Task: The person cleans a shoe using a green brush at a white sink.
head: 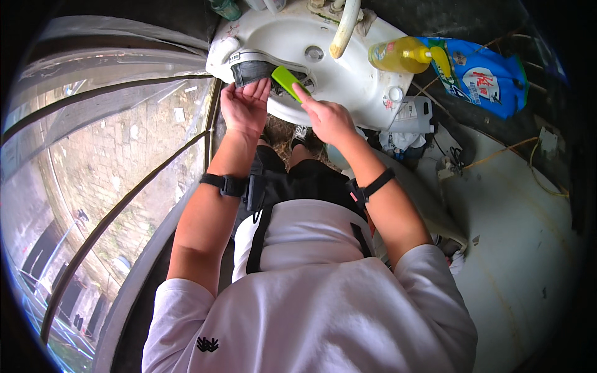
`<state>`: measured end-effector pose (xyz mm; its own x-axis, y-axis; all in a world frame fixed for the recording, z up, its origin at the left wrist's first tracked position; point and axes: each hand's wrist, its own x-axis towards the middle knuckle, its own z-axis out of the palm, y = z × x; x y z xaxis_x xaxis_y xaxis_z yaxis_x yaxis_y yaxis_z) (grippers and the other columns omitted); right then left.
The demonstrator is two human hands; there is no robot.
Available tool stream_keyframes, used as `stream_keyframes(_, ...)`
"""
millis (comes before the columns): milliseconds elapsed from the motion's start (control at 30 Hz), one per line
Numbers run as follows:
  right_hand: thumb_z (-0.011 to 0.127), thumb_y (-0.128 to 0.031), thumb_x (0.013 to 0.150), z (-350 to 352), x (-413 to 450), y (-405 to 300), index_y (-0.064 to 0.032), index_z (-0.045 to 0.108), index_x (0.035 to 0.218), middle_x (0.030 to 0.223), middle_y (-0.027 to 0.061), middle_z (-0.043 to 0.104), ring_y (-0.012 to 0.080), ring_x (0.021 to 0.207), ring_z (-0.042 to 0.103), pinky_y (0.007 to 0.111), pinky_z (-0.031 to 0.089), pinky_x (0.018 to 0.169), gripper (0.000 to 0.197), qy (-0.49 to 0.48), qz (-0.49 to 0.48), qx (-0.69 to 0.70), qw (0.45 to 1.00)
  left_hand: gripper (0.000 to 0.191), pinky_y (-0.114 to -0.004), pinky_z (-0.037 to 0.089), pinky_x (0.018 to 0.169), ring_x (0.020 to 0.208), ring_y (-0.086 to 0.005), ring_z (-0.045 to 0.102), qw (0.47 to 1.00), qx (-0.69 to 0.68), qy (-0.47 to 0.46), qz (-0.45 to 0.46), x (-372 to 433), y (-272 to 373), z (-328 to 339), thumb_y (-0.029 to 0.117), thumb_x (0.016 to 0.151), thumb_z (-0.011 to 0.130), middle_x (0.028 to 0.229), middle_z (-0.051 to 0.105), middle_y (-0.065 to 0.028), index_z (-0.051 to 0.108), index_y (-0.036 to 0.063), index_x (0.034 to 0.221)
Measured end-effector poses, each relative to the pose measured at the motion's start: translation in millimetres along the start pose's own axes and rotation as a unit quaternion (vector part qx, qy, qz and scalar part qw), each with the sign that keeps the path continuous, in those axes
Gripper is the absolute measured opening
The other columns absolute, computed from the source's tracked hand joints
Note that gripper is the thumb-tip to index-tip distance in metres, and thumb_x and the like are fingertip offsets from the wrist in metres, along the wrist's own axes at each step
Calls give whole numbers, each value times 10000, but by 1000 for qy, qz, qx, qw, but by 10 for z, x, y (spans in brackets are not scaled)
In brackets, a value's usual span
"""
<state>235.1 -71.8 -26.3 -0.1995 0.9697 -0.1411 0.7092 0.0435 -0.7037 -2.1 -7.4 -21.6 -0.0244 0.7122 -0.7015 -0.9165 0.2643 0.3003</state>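
A dark grey canvas shoe (254, 70) with a white rubber sole lies tilted over the near left rim of a white washbasin (345, 88), its sole facing the back. My left hand (247, 105) is palm up at the shoe's collar, holding it with the fingers partly hidden against the fabric. In my right hand (329, 116) is the handle end of a bright green brush (289, 83), index finger stretched along its back. The brush lies over the shoe's laced front; its bristles are hidden underneath.
A white tap spout (346, 32) overhangs the basin near the drain (314, 53). On the right rim are a yellow pump bottle (396, 55) and a small white cap (395, 94). Beyond are a blue detergent bag (485, 79) and a plastic jug (410, 114). A barred window (126, 112) is at left.
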Motion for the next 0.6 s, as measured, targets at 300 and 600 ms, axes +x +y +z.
stream_keyframes(300, 671, -107, 1005, -635, -340, -146, -387, 478, 1637, 817, 116, 748, 326, 667, 724, 488, 578, 626, 718, 87, -94, -35, 991, 478, -485, 550, 1122, 1078, -369, 755, 976, 208, -48, -32, -108, -51, 286, 309, 1092, 404, 1081, 785, -252, 619, -91, 1241)
stream_keyframes(600, 648, -109, 1007, -869, -84, -667, -394, 538, 1599, 714, 96, 648, 359, 617, 675, 485, 580, 605, 666, 58, -68, -143, 986, 505, -460, 438, 1221, 1258, -318, 672, 951, 254, -145, -97, -364, -419, 600, 356, 1108, 400, 1284, 735, -219, 622, -47, 1316)
